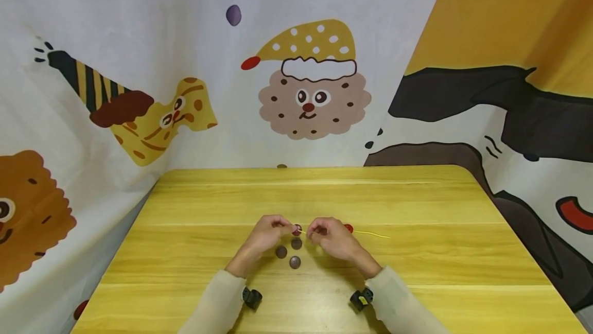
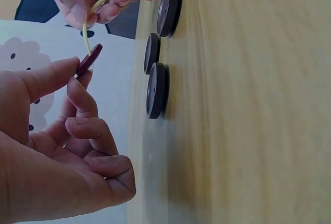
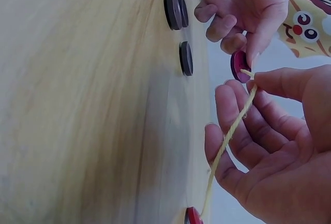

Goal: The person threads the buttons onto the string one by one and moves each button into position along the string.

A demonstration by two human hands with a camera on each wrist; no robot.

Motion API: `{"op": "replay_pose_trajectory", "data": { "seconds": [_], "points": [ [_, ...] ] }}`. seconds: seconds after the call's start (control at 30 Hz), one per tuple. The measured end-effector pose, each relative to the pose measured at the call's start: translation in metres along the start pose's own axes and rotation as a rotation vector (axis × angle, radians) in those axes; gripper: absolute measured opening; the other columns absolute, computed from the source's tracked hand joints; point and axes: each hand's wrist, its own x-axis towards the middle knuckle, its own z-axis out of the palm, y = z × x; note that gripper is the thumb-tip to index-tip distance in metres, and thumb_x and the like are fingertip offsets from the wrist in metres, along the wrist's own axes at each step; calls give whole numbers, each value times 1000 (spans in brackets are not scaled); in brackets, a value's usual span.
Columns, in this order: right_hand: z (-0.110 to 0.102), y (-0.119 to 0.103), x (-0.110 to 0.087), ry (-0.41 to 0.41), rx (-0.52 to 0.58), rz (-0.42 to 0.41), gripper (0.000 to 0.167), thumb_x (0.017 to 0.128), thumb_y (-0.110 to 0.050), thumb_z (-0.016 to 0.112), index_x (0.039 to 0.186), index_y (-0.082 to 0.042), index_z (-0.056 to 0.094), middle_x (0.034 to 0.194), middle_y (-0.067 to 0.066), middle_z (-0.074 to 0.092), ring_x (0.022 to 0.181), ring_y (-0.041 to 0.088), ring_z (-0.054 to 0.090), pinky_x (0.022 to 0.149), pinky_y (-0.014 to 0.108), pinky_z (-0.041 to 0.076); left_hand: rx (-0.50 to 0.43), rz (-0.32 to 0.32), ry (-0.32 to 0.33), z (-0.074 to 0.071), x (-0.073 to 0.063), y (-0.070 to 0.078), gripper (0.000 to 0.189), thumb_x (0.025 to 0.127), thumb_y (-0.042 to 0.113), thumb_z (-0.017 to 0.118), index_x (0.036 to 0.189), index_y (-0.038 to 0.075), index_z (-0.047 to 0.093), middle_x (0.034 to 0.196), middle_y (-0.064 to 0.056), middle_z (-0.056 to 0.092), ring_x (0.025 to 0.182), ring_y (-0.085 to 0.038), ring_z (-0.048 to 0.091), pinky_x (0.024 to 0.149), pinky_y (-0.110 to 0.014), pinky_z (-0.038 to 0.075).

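My left hand (image 1: pixel 267 234) pinches a dark red button (image 2: pixel 89 60) by its edge between thumb and fingertips, above the table. A yellow string (image 3: pixel 231 133) passes into the button's face. Close by on the right, my right hand (image 1: pixel 334 239) pinches that string between thumb and forefinger, just beside the button. From there the string runs down to a bright red button (image 1: pixel 348 228) on the table, and its tail stretches off to the right. Three dark brown buttons (image 1: pixel 295 262) lie on the table between and below the hands.
The wooden table (image 1: pixel 185 251) has a light yellow grain. Behind it hangs a white cloth (image 1: pixel 208 25) printed with cartoon food figures. Small black cameras (image 1: pixel 252 298) are worn at both wrists, by the cream sleeves (image 1: pixel 214 300).
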Motion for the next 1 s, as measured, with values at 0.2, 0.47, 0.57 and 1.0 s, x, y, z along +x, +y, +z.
{"op": "replay_pose_trajectory", "data": {
  "seconds": [0.2, 0.47, 0.57, 1.0],
  "points": [
    [2, 1, 1, 8, 13, -13, 8, 95, -3, 61, 95, -1, 68, 91, 13, 68, 79, 16, 59, 71, 26, 50, 1, 1, 2, 1, 0, 0, 15, 92, 18, 69, 94, 4, 72, 95, -5, 73, 94, -25, 63, 84, -35, 43],
    [3, 1, 1, 19, 14, -15, 7, 94, -2, 62, 94, -2, 68, 91, 14, 68, 78, 16, 59, 70, 27, 49, 10, -2, -2, 2, -1, 0, 14, 93, 18, 68, 93, 4, 72, 95, -4, 71, 92, -26, 61, 80, -33, 42],
    [3, 0, 1, 20, 6, -21, 7, 94, -2, 61, 94, -2, 68, 91, 14, 68, 78, 16, 60, 71, 27, 49, 4, -2, -4, 2, -1, 1, 14, 93, 18, 68, 93, 4, 72, 95, -4, 71, 92, -25, 61, 79, -33, 42],
    [6, -1, 4, 58, -10, -19, 5, 91, -1, 64, 91, -1, 69, 86, 10, 68, 76, 15, 58, 68, 25, 48, -12, -17, -17, 6, 0, 0, 16, 92, 19, 69, 94, 4, 72, 95, -4, 72, 93, -19, 61, 82, -33, 41]
  ]
}}
